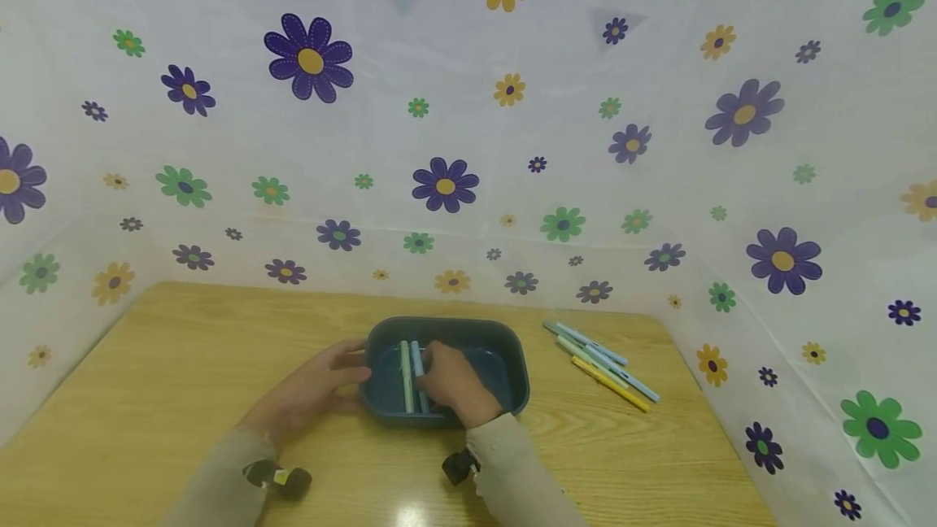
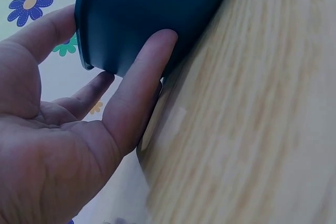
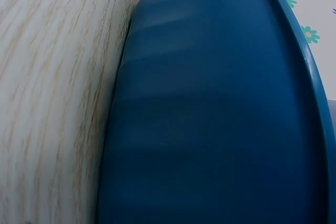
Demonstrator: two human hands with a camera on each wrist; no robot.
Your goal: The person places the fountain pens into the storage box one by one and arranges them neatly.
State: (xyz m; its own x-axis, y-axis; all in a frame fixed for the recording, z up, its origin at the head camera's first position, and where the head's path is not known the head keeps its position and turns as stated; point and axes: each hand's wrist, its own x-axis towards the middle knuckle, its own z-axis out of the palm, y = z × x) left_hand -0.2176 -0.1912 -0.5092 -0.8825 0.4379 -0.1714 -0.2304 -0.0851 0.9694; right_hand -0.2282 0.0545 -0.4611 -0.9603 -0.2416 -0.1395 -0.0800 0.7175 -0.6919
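Observation:
A dark blue rectangular box (image 1: 516, 348) stands on the wooden table. Inside its left half lie a pale green pen (image 1: 407, 381) and a light blue pen (image 1: 416, 358), side by side. My right hand (image 1: 457, 385) reaches into the box over the front wall, its curled fingers pinching the light blue pen; the fingertips are partly hidden. At the box's left end, my left hand (image 1: 322, 385) touches the outer wall. In the left wrist view, the thumb (image 2: 149, 66) lies straight against that wall. The right wrist view shows only the box's outer side (image 3: 210, 108), no fingers.
To the right of the box, several pens lie loosely together on the table (image 1: 703, 446), among them a yellow pen (image 1: 611, 385) and a light blue pen (image 1: 637, 385). A white flower-patterned curtain (image 1: 454, 128) surrounds the table's back and sides.

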